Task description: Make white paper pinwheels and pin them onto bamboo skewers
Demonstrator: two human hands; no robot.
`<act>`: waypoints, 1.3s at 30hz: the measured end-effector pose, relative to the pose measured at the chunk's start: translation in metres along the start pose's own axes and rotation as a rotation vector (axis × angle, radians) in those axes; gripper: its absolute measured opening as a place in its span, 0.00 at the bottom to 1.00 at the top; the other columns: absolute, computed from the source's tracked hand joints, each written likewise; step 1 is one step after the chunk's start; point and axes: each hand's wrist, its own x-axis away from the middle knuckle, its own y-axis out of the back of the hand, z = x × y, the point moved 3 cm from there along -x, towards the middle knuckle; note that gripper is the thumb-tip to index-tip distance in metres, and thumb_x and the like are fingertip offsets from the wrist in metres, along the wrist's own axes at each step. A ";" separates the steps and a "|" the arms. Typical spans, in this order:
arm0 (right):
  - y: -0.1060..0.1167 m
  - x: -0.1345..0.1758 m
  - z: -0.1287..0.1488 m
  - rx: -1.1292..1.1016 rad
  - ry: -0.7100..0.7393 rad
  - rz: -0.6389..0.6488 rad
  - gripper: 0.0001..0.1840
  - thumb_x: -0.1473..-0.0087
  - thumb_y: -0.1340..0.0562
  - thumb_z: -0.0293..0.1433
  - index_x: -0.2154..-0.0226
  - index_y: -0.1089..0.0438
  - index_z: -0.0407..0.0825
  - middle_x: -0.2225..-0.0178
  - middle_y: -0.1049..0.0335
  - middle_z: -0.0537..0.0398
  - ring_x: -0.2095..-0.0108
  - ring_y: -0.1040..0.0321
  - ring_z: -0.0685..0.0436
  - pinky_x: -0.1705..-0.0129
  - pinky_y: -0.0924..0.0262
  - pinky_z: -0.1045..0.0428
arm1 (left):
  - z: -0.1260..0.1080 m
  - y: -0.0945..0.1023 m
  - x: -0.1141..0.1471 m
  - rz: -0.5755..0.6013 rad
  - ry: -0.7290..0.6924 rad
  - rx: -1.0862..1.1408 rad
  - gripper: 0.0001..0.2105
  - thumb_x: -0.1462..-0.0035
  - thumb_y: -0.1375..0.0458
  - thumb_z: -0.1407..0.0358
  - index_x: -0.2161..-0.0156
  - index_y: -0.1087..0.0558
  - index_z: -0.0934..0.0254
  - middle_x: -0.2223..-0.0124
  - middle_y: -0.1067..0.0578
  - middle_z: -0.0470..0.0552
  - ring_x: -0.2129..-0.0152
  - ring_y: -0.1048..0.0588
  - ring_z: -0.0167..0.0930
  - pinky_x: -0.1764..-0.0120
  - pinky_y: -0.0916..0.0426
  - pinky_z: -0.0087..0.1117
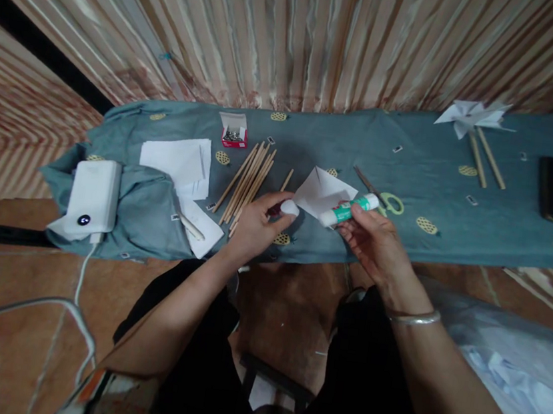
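Cap (290, 207), white, is pinched between thumb and forefinger of left hand (255, 226). Paper sheet (325, 189) is laid on cloth (325, 139), just beyond and between both hands. Glue stick (349, 210) is gripped in right hand (375, 243), long axis slanted, lower-left end pointed toward left hand, sheet's lower right edge overlapped in view.

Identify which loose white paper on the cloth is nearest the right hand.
The sheet partly behind the glue stick in the right hand; other loose papers lie left of the stick pile.
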 end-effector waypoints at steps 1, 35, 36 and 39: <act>-0.001 0.001 -0.001 -0.008 -0.010 0.010 0.16 0.61 0.25 0.41 0.74 0.27 0.50 0.74 0.23 0.60 0.75 0.27 0.52 0.70 0.29 0.57 | 0.002 -0.003 0.000 -0.001 0.055 0.130 0.19 0.49 0.37 0.65 0.51 0.24 0.66 0.58 0.20 0.53 0.66 0.24 0.30 0.59 0.29 0.33; -0.007 0.005 -0.001 -0.017 -0.052 0.028 0.18 0.69 0.21 0.38 0.74 0.24 0.51 0.73 0.21 0.61 0.74 0.25 0.52 0.69 0.28 0.58 | 0.002 -0.025 0.002 0.078 0.169 0.523 0.19 0.60 0.29 0.63 0.60 0.21 0.65 0.63 0.20 0.49 0.67 0.23 0.29 0.58 0.28 0.33; -0.008 0.005 -0.001 -0.011 -0.054 0.029 0.18 0.69 0.22 0.39 0.74 0.24 0.51 0.73 0.21 0.60 0.74 0.25 0.52 0.69 0.28 0.59 | 0.002 -0.025 0.002 0.076 0.164 0.512 0.19 0.60 0.29 0.62 0.60 0.21 0.65 0.63 0.20 0.50 0.67 0.23 0.29 0.58 0.28 0.33; -0.009 0.005 -0.001 0.009 -0.072 0.024 0.20 0.70 0.21 0.40 0.73 0.24 0.50 0.74 0.21 0.60 0.75 0.25 0.52 0.71 0.29 0.59 | 0.001 -0.024 0.004 0.066 0.143 0.477 0.18 0.58 0.29 0.62 0.59 0.21 0.66 0.63 0.19 0.51 0.67 0.22 0.30 0.57 0.27 0.34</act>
